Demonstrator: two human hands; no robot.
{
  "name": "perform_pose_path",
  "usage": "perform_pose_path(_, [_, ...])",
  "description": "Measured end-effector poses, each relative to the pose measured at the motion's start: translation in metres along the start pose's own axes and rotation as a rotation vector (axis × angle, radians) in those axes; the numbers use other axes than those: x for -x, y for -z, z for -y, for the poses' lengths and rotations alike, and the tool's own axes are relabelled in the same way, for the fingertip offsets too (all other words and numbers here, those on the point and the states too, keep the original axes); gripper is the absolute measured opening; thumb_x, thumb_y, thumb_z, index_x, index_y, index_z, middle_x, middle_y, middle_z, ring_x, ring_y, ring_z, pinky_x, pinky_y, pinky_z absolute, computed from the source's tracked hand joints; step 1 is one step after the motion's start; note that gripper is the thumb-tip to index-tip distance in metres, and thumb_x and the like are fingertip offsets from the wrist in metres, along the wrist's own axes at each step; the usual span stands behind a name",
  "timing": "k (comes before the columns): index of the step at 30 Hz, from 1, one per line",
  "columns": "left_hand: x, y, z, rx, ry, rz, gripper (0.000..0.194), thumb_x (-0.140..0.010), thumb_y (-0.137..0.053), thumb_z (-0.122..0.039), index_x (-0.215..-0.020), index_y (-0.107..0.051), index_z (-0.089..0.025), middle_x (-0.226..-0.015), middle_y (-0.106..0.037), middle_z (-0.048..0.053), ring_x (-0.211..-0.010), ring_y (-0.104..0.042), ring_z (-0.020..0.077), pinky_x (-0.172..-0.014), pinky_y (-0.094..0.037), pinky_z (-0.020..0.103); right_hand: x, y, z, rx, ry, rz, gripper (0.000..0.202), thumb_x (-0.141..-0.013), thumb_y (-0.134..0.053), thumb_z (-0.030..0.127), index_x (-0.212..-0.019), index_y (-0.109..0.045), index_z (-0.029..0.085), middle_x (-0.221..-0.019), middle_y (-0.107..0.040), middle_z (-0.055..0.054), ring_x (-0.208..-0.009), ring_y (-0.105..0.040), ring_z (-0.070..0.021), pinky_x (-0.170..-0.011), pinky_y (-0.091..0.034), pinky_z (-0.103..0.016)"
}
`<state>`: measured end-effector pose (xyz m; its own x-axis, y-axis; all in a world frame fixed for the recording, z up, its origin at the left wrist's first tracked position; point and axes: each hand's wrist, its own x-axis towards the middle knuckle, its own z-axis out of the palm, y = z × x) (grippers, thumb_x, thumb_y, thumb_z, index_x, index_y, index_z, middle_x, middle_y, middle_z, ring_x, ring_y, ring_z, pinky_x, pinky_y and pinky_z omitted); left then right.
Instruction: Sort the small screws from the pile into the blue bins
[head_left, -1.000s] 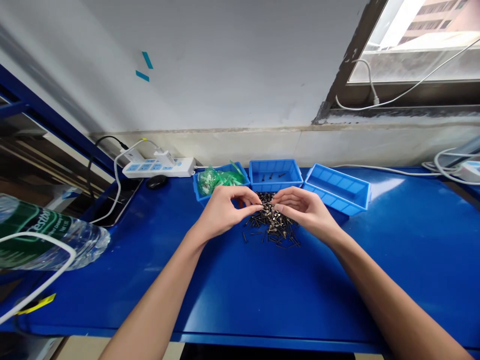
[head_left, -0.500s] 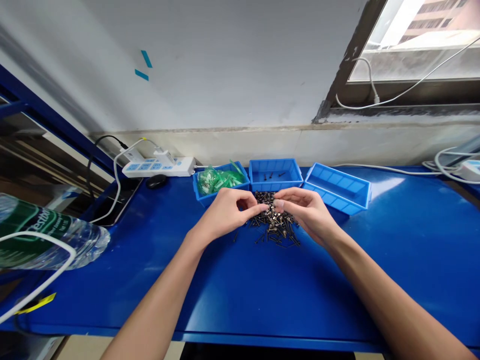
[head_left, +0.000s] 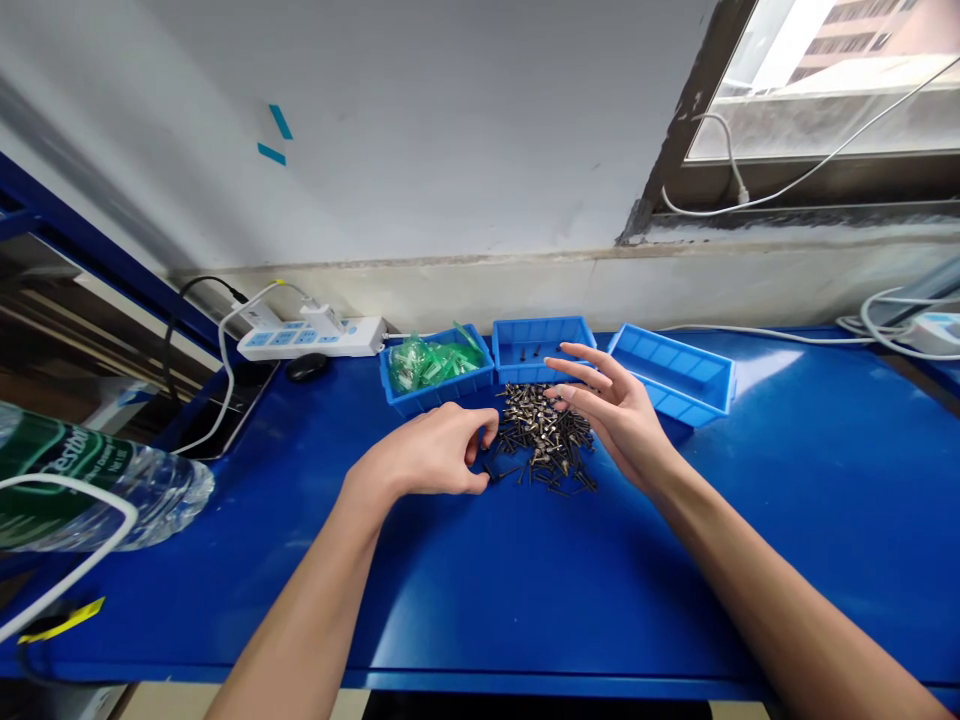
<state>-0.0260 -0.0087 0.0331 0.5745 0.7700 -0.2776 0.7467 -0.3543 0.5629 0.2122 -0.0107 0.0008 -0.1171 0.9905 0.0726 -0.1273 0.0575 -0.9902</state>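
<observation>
A heap of dark and silvery screws (head_left: 551,435) lies loose on the blue tabletop. My left hand (head_left: 435,448) is low at the heap's left edge, thumb and curled index finger apart, with a few stray screws close to the thumb tip. Nothing shows between those fingers. Over the heap's right side, my right hand (head_left: 619,405) is open, its fingers spread towards the middle blue bin (head_left: 544,330). A few dark screws lie inside that bin, which is partly hidden by the right fingertips.
A left blue bin (head_left: 442,395) holds green plastic bags (head_left: 435,360). On the right stands an angled blue bin (head_left: 671,375). A power strip (head_left: 315,338) and a black mouse-like object (head_left: 306,367) sit at the back left. A large water bottle (head_left: 97,480) lies left.
My left hand has moved left and down from the heap's centre. My right hand has spread its fingers, which were closer together over the screws.
</observation>
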Motion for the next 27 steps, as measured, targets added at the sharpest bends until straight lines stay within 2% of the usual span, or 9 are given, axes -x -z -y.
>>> perform_pose_path(5, [-0.003, -0.001, 0.000, 0.008, -0.087, -0.007, 0.013, -0.070, -0.060, -0.012, -0.078, -0.065, -0.020, -0.067, -0.063, -0.002, -0.062, -0.057, 0.0146, -0.056, -0.036, 0.025, -0.001, 0.001, 0.002, -0.024, 0.014, -0.026, 0.045, -0.079, -0.081, 0.036, -0.121, -0.067, 0.027, -0.132, -0.069, -0.008, -0.095, -0.072, -0.0221, -0.087, -0.058, -0.042])
perform_pose_path(9, [-0.004, 0.000, 0.002, 0.009, -0.149, -0.009, 0.016, -0.074, -0.059, -0.010, -0.077, -0.073, -0.019, -0.071, -0.063, 0.000, -0.063, -0.057, 0.0142, -0.059, -0.039, 0.025, -0.001, 0.001, 0.005, -0.020, -0.003, -0.058, 0.045, -0.076, -0.082, 0.038, -0.117, -0.068, 0.027, -0.130, -0.070, -0.008, -0.091, -0.071, -0.0211, -0.084, -0.057, -0.042])
perform_pose_path(14, [-0.005, 0.001, 0.006, 0.004, -0.194, -0.033, 0.014, -0.081, -0.060, -0.014, -0.076, -0.072, -0.019, -0.083, -0.062, 0.003, -0.070, -0.057, 0.0147, -0.065, -0.044, 0.026, -0.002, 0.002, 0.007, 0.004, 0.013, -0.047, 0.040, -0.077, -0.080, 0.041, -0.113, -0.070, 0.026, -0.122, -0.073, -0.008, -0.086, -0.070, -0.0197, -0.082, -0.057, -0.040])
perform_pose_path(17, [-0.005, 0.003, 0.007, 0.042, -0.228, -0.129, 0.012, -0.086, -0.060, -0.017, -0.081, -0.071, -0.019, -0.091, -0.065, 0.004, -0.077, -0.060, 0.0159, -0.073, -0.048, 0.028, -0.002, 0.001, 0.005, 0.028, 0.032, -0.029, 0.033, -0.078, -0.080, 0.041, -0.105, -0.072, 0.023, -0.107, -0.077, -0.008, -0.081, -0.070, -0.0196, -0.080, -0.057, -0.040])
perform_pose_path(20, [-0.008, 0.001, 0.003, 0.126, -0.250, -0.274, 0.011, -0.089, -0.060, -0.017, -0.085, -0.069, -0.019, -0.089, -0.071, 0.003, -0.080, -0.065, 0.0167, -0.079, -0.051, 0.030, -0.002, -0.002, 0.004, 0.117, 0.065, 0.029, 0.027, -0.077, -0.080, 0.039, -0.097, -0.074, 0.021, -0.096, -0.078, -0.007, -0.082, -0.072, -0.0211, -0.081, -0.060, -0.040])
perform_pose_path(24, [-0.015, -0.007, -0.005, 0.296, -0.261, -0.476, 0.006, -0.087, -0.064, -0.019, -0.082, -0.067, -0.019, -0.083, -0.074, 0.002, -0.076, -0.068, 0.0166, -0.078, -0.054, 0.030, 0.001, -0.006, 0.003, 0.266, 0.085, 0.176, 0.025, -0.078, -0.080, 0.038, -0.095, -0.077, 0.021, -0.095, -0.079, -0.007, -0.088, -0.075, -0.0232, -0.085, -0.061, -0.040])
perform_pose_path(27, [-0.019, -0.013, -0.009, 0.394, -0.272, -0.539, 0.006, -0.084, -0.068, -0.020, -0.080, -0.063, -0.019, -0.080, -0.074, 0.001, -0.074, -0.069, 0.0157, -0.075, -0.056, 0.028, 0.003, -0.008, 0.003, 0.244, 0.038, 0.239, 0.027, -0.076, -0.083, 0.039, -0.093, -0.078, 0.020, -0.088, -0.079, -0.006, -0.082, -0.075, -0.0226, -0.083, -0.062, -0.039])
